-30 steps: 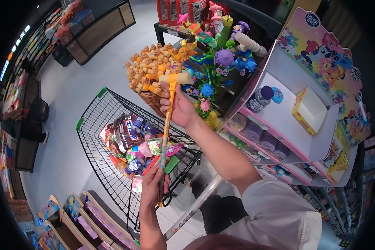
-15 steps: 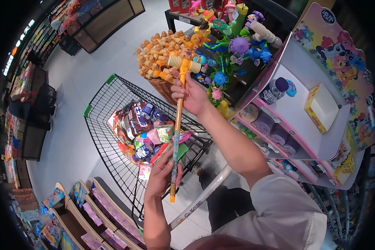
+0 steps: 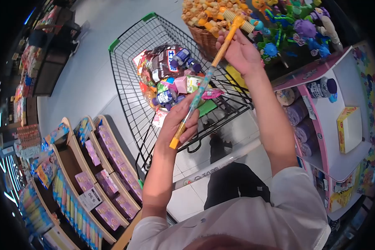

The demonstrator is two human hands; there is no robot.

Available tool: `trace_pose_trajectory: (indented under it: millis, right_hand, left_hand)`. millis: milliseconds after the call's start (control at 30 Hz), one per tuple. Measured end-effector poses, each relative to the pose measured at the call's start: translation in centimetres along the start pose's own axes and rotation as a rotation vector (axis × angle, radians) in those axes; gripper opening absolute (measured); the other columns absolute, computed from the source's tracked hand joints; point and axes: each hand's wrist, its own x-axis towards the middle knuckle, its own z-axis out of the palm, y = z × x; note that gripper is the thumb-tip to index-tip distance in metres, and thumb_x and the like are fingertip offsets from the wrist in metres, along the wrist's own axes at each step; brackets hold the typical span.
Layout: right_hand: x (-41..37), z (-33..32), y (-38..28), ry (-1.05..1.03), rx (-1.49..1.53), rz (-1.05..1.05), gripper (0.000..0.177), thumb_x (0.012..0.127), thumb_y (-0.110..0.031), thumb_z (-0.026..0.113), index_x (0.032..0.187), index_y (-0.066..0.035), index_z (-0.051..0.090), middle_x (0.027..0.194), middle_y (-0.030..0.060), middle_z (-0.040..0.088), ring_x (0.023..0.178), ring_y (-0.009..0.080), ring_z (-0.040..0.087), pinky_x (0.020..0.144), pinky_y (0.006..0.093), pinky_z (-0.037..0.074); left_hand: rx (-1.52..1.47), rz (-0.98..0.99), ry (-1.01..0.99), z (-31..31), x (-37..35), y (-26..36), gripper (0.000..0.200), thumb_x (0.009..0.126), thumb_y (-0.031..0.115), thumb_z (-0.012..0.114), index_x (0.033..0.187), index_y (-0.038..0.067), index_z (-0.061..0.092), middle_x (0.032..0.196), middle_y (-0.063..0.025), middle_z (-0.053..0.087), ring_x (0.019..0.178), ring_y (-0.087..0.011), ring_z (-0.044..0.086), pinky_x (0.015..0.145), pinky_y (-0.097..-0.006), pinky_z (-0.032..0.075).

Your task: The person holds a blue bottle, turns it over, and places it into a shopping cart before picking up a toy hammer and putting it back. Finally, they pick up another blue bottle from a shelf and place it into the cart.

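A long toy hammer (image 3: 203, 84) slants across the view above the cart. It has an orange handle, a clear middle with coloured bits in it, and a pale ribbed head at the top. My left hand (image 3: 178, 121) wraps the lower part of the handle, just above its yellow end. Just under the head, my right hand (image 3: 242, 53) holds the orange upper part between thumb and fingers. Below the hammer, the wire shopping cart (image 3: 127, 79) carries a pile of packaged goods, among them a brown bag (image 3: 159, 62) and purple-capped bottles (image 3: 164, 96).
A wicker basket (image 3: 202, 41) of similar orange toys stands beyond the cart, beside colourful toys (image 3: 304, 29). At right is a pink-edged display shelf (image 3: 323, 137) with a bottle and yellow box. Tiered shelves (image 3: 77, 166) hold packets at left. The cart's handle (image 3: 221, 164) crosses before me.
My view has turned, and the cart now appears higher. The hammer has tilted from nearly upright to a slant, its head toward the upper right. Both hands still hold it.
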Motion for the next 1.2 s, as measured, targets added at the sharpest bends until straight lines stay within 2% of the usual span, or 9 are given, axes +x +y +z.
trace_pose_trajectory:
  millis: [100, 233, 333, 433, 533, 667, 933, 1033, 1200]
  right_hand:
    - [-0.3, 1.5, 0.6, 0.061, -0.196, -0.019, 0.045, 0.106, -0.034, 0.043, 0.131, 0.004, 0.044, 0.121, 0.0174, 0.056, 0.118, 0.0318, 0.056, 0.107, 0.0505, 0.045]
    - [0.0, 1.2, -0.1, -0.007, -0.221, -0.027, 0.044, 0.105, -0.031, 0.045, 0.134, 0.002, 0.042, 0.134, 0.0221, 0.051, 0.124, 0.0347, 0.054, 0.107, 0.0491, 0.046]
    - [-0.2, 2.6, 0.5, 0.092, -0.292, -0.024, 0.049, 0.105, -0.032, 0.046, 0.137, 0.004, 0.039, 0.138, 0.0237, 0.049, 0.130, 0.0366, 0.049, 0.108, 0.0505, 0.044]
    - [-0.6, 3.4, 1.1, 0.010, -0.329, 0.027, 0.053, 0.105, -0.033, 0.046, 0.140, 0.006, 0.037, 0.142, 0.0249, 0.046, 0.134, 0.0373, 0.046, 0.109, 0.0500, 0.043]
    - [-0.2, 3.3, 1.0, -0.113, -0.366, 0.089, 0.054, 0.105, -0.033, 0.046, 0.142, 0.005, 0.036, 0.144, 0.0254, 0.045, 0.134, 0.0370, 0.047, 0.109, 0.0483, 0.043]
    - [-0.3, 3.2, 1.1, -0.074, -0.419, 0.092, 0.052, 0.105, -0.032, 0.045, 0.141, 0.004, 0.038, 0.142, 0.0247, 0.048, 0.132, 0.0354, 0.050, 0.107, 0.0461, 0.044]
    - [-0.2, 2.9, 0.9, -0.085, -0.397, 0.097, 0.046, 0.105, -0.029, 0.046, 0.142, -0.002, 0.041, 0.141, 0.0224, 0.050, 0.129, 0.0327, 0.052, 0.104, 0.0441, 0.047]
    - [-0.3, 2.4, 0.9, -0.114, -0.558, 0.013, 0.047, 0.102, -0.021, 0.052, 0.144, -0.004, 0.039, 0.138, 0.0213, 0.053, 0.125, 0.0315, 0.056, 0.100, 0.0422, 0.049]
    - [-0.5, 4.0, 1.9, -0.006, -0.647, -0.052, 0.057, 0.100, -0.012, 0.054, 0.151, -0.011, 0.031, 0.121, 0.0145, 0.062, 0.106, 0.0261, 0.065, 0.093, 0.0405, 0.053]
  left_hand:
    - [-0.062, 0.017, -0.018, -0.8, 0.2, 0.0, 0.051, 0.108, 0.029, 0.037, 0.153, 0.007, 0.029, 0.068, -0.0033, 0.044, 0.036, -0.0101, 0.040, 0.033, -0.0211, 0.034]
    - [-0.187, 0.024, -0.086, -1.0, 0.5, 0.6, 0.052, 0.106, 0.020, 0.036, 0.154, 0.007, 0.025, 0.075, -0.0062, 0.047, 0.038, -0.0112, 0.041, 0.033, -0.0220, 0.036]
    - [-0.135, 0.068, -0.051, -1.2, 0.5, 0.7, 0.055, 0.103, 0.019, 0.042, 0.153, 0.006, 0.024, 0.079, -0.0076, 0.049, 0.039, -0.0112, 0.042, 0.034, -0.0218, 0.036]
    - [0.011, 0.140, -0.012, -1.1, 0.6, 0.5, 0.059, 0.100, 0.016, 0.051, 0.153, 0.006, 0.025, 0.080, -0.0079, 0.051, 0.040, -0.0104, 0.043, 0.035, -0.0216, 0.035]
    - [0.116, 0.172, 0.043, -0.9, 0.6, 0.3, 0.064, 0.096, 0.011, 0.060, 0.151, 0.006, 0.027, 0.081, -0.0065, 0.053, 0.041, -0.0085, 0.042, 0.036, -0.0213, 0.032]
    - [0.289, 0.139, 0.130, -0.7, 0.7, 0.2, 0.067, 0.092, 0.008, 0.067, 0.148, 0.005, 0.031, 0.078, -0.0022, 0.053, 0.043, -0.0056, 0.039, 0.039, -0.0209, 0.028]
    - [0.359, 0.096, 0.172, -0.6, 0.9, -0.2, 0.053, 0.093, 0.010, 0.067, 0.139, 0.002, 0.043, 0.075, 0.0006, 0.052, 0.049, -0.0051, 0.044, 0.043, -0.0194, 0.033]
    - [0.399, 0.061, 0.218, -0.6, 1.1, -0.4, 0.043, 0.095, 0.015, 0.065, 0.134, 0.003, 0.050, 0.076, 0.0002, 0.054, 0.051, -0.0053, 0.047, 0.045, -0.0182, 0.036]
    - [0.607, 0.039, 0.327, -1.1, 1.4, -1.0, 0.036, 0.100, 0.022, 0.059, 0.132, 0.007, 0.052, 0.081, -0.0029, 0.062, 0.055, -0.0064, 0.054, 0.049, -0.0180, 0.042]
